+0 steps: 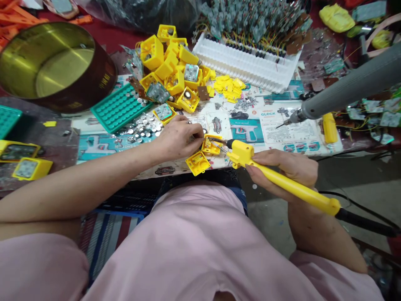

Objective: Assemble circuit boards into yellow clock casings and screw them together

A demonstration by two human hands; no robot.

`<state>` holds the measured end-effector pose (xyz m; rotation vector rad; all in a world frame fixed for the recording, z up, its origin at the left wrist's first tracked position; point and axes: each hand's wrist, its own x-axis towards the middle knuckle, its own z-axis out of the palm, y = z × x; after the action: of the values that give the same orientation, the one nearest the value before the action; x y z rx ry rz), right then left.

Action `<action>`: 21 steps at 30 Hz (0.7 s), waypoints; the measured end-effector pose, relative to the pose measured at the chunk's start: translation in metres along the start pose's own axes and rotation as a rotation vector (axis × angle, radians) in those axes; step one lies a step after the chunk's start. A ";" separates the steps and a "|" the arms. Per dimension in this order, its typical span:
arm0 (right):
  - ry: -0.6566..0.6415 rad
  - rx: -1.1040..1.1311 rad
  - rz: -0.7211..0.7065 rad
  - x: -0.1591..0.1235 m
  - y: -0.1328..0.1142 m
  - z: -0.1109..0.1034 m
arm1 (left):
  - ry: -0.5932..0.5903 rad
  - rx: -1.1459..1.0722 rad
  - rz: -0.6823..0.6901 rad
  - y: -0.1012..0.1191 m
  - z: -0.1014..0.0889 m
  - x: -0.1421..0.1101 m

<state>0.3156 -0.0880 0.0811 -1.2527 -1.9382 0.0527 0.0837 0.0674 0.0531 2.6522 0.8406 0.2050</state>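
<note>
In my right hand [286,171] is a yellow soldering iron [282,184], its fingers wrapped round the handle. The iron's tip reaches into a small open yellow plastic case [210,145] near the table's front edge. A second yellow part [198,163], ribbed inside, lies joined or close to it. My left hand [181,140] is at the case's left side with fingers pinched together; what they hold, if anything, is hidden. Behind that hand sits a yellow case with a circuit board [164,112]. Loose silver button cells [142,129] are scattered to its left.
A large round pot [103,79] and a green dimpled tray [115,106] stand left. Yellow cases [171,62] are piled behind. A white rack [244,62] holds wired circuit boards. A grey electric screwdriver [341,90] juts in from the right, above the table.
</note>
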 end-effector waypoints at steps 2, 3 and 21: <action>0.010 0.009 -0.003 -0.002 0.002 0.001 | 0.014 -0.035 0.004 -0.001 0.000 -0.001; 0.022 0.021 -0.003 -0.003 0.003 0.002 | 0.016 -0.049 0.005 -0.001 0.000 -0.002; -0.109 -0.035 -0.218 -0.001 0.011 -0.015 | -0.183 -0.048 0.041 0.000 -0.008 0.002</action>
<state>0.3338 -0.0893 0.0859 -1.0727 -2.1678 -0.0251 0.0834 0.0707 0.0611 2.5968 0.7141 -0.0085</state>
